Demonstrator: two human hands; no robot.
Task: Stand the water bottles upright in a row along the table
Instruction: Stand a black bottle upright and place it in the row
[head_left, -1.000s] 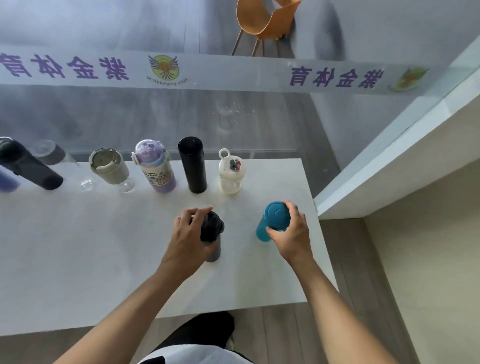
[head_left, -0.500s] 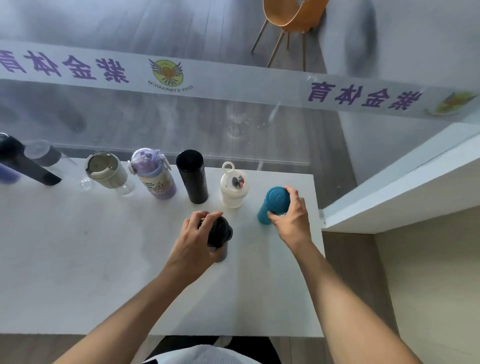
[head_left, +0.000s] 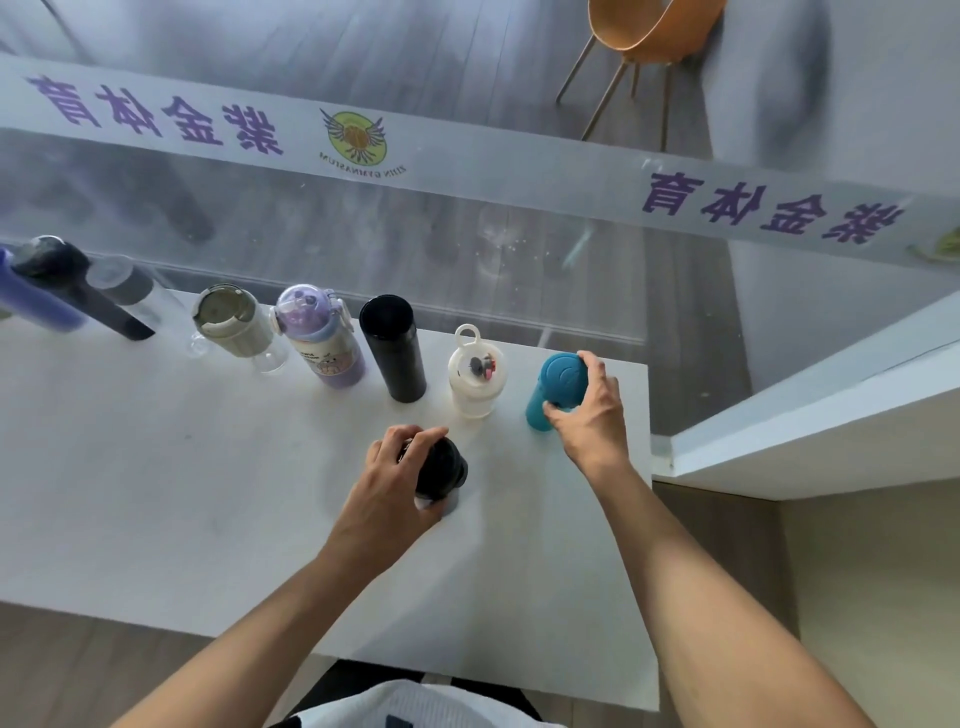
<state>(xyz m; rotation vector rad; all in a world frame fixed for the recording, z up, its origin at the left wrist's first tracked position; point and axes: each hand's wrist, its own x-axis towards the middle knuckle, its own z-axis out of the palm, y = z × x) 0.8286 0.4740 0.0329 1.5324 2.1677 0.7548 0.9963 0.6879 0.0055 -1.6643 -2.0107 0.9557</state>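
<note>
White and matte, the rectangular table (head_left: 156, 493) sits against a glass wall crossed by a pale band (head_left: 467, 156) printed with purple characters and a winged round emblem; grey plank flooring and an orange moulded chair (head_left: 644, 31) on thin metal legs show beyond the glass.

Along the far edge stands a row of bottles: a clear bottle with a ribbed grey-green lid (head_left: 231, 325), a lilac plastic bottle with a domed clear cap and a cartoon label (head_left: 319, 338), a smooth black cylindrical flask (head_left: 393, 356), and a squat cream bottle with a loop handle (head_left: 475, 376). Further left, a dark bottle (head_left: 72, 286), a clear one with a grey cap (head_left: 127, 286) and a purple one (head_left: 31, 306) lean in the wide-angle distortion, the purple one cut off by the frame edge.

At the row's right end, the right hand (head_left: 589, 410) grasps the teal bottle with a round embossed lid (head_left: 556, 387) around its top, upright near the table's corner. Nearer the person, the left hand (head_left: 400, 478) is closed over the black-capped bottle (head_left: 441, 467), whose grey body is mostly hidden under the fingers.
</note>
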